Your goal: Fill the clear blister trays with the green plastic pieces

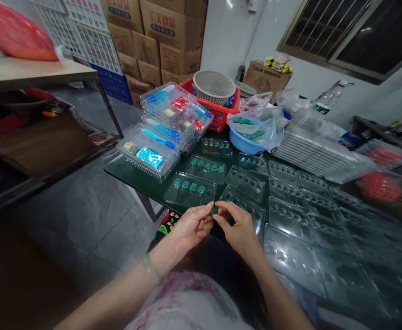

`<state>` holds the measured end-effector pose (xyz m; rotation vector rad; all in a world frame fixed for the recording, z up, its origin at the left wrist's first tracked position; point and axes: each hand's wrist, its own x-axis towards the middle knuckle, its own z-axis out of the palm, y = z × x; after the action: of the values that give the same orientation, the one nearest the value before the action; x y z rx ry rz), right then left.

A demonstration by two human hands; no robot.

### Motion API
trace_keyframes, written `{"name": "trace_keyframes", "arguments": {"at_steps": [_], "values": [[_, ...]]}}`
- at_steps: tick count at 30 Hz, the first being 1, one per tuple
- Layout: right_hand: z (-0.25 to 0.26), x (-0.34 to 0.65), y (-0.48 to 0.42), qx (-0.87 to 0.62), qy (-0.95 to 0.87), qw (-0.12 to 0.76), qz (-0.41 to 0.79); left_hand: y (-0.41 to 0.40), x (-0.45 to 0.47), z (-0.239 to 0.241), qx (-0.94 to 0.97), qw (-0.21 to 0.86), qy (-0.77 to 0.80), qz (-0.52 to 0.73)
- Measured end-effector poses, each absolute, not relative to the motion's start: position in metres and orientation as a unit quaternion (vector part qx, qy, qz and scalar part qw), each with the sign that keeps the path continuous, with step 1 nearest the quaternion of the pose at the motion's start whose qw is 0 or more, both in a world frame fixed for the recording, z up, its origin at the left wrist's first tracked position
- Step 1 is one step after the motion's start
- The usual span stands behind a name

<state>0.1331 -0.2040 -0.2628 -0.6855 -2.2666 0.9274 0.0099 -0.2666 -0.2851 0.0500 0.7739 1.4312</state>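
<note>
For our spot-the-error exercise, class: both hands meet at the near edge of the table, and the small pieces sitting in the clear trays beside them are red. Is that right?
One slip: the pieces in the clear trays are green, not red, as the head view shows. The left hand and right hand do meet at the near edge of the table.

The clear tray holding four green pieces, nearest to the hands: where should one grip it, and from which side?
Best pinch the clear tray by its flat near rim, coming from the table front, beside the left hand: it lies flat, green pieces filling its middle pockets.
</note>
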Motion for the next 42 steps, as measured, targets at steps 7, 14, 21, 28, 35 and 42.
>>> {"name": "trace_keyframes", "arguments": {"at_steps": [7, 14, 21, 28, 35, 42], "values": [[-0.266, 0.113, -0.172, -0.278, -0.869, 0.259, 0.318, -0.275, -0.006, -0.286, 0.116, 0.639, 0.381, 0.658], [-0.281, 0.084, -0.139, -0.350, -0.886, 0.209, 0.222, -0.292, -0.017, -0.295, 0.199, 0.447, 0.574, 0.657], [-0.287, 0.074, -0.140, -0.352, -0.917, 0.133, 0.132, -0.272, -0.050, -0.278, 0.524, 0.121, 0.674, 0.506], [-0.289, 0.074, -0.138, -0.354, -0.920, 0.111, 0.124, -0.219, -0.068, -0.281, 0.739, -0.004, 0.649, 0.183], [-0.288, 0.069, -0.149, -0.387, -0.907, 0.109, 0.124, -0.219, -0.061, -0.282, 0.723, -0.050, 0.676, 0.132], [-0.267, 0.108, -0.137, -0.354, -0.889, 0.207, 0.204, -0.222, -0.052, -0.272, 0.714, -0.092, 0.679, 0.143]]}}
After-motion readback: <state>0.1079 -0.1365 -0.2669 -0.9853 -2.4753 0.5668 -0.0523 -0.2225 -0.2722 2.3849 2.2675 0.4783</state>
